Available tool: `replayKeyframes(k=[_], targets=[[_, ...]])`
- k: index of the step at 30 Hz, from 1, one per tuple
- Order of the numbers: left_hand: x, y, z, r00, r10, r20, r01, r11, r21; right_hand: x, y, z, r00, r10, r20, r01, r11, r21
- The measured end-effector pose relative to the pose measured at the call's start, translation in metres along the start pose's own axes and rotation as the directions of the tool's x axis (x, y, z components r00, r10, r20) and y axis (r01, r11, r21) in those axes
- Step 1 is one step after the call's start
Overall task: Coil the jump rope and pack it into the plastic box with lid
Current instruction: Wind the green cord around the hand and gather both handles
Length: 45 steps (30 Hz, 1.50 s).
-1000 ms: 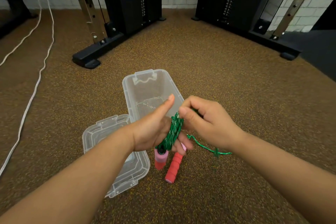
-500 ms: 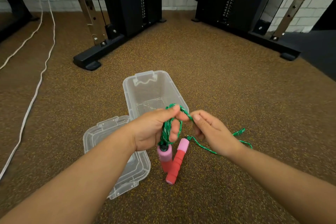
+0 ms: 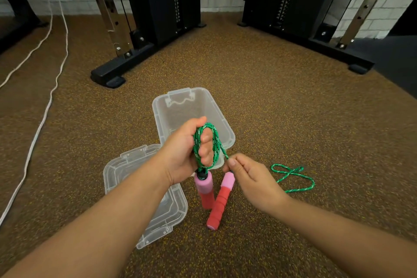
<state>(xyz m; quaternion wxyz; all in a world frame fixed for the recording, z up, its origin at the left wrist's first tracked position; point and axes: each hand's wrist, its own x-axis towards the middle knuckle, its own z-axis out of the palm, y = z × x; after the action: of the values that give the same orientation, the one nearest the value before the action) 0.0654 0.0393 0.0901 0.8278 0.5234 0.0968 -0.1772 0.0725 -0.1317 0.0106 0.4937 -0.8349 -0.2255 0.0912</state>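
My left hand (image 3: 184,153) grips several loops of the green jump rope (image 3: 208,142) wound around its fingers. One pink-and-red handle (image 3: 204,189) hangs below that hand. The second handle (image 3: 220,204) slants down to the floor. My right hand (image 3: 250,178) pinches the rope strand just right of the coil. A loose loop of the rope (image 3: 293,176) lies on the floor to the right. The clear plastic box (image 3: 180,110) stands open behind my hands. Its clear lid (image 3: 121,171) lies flat on the floor under my left forearm.
Black gym machine frames (image 3: 117,74) stand at the back, with a base foot left of the box. A second frame base (image 3: 358,67) is at the back right. White cables (image 3: 45,110) run along the speckled brown floor at the left.
My right hand has drawn the strand down and to the right, away from the coil. The loose rope on the floor has shifted into a loop farther right. The coil on my left hand has more wraps.
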Motion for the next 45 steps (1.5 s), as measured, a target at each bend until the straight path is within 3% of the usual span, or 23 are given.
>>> replayKeyframes(k=[4, 12, 18, 25, 29, 34, 40, 45], targets=[[0.003, -0.003, 0.0, 0.999, 0.013, -0.035, -0.016, 0.996, -0.087, -0.002, -0.001, 0.004, 0.999, 0.001, 0.034, 0.001, 0.997, -0.074], [-0.001, -0.006, -0.002, 0.997, 0.042, 0.072, -0.037, 0.997, -0.074, -0.011, -0.004, 0.009, 0.99, -0.018, 0.139, 0.04, 0.986, -0.159], [0.0, -0.006, -0.003, 0.996, 0.088, 0.015, -0.086, 0.992, -0.094, -0.019, -0.011, 0.009, 0.978, -0.049, 0.204, 0.094, 0.97, -0.222], [0.006, -0.009, -0.005, 0.983, 0.138, -0.12, -0.14, 0.99, -0.006, -0.034, -0.033, 0.006, 0.937, -0.173, 0.305, 0.272, 0.907, -0.321], [0.006, -0.005, -0.004, 0.997, 0.027, -0.069, -0.018, 0.992, 0.121, -0.028, -0.061, -0.008, 0.895, -0.282, 0.344, 0.398, 0.855, -0.333], [-0.005, 0.0, 0.0, 0.99, -0.144, 0.011, 0.138, 0.965, 0.223, 0.0, -0.083, -0.036, 0.902, -0.358, 0.241, 0.42, 0.857, -0.298], [-0.009, 0.001, -0.005, 0.924, -0.288, 0.251, 0.203, 0.927, 0.316, 0.031, -0.068, -0.056, 0.94, -0.332, 0.079, 0.338, 0.873, -0.352], [-0.015, 0.002, -0.001, 0.884, -0.31, 0.351, 0.196, 0.925, 0.324, 0.039, -0.04, -0.051, 0.972, -0.235, -0.01, 0.228, 0.953, -0.199]])
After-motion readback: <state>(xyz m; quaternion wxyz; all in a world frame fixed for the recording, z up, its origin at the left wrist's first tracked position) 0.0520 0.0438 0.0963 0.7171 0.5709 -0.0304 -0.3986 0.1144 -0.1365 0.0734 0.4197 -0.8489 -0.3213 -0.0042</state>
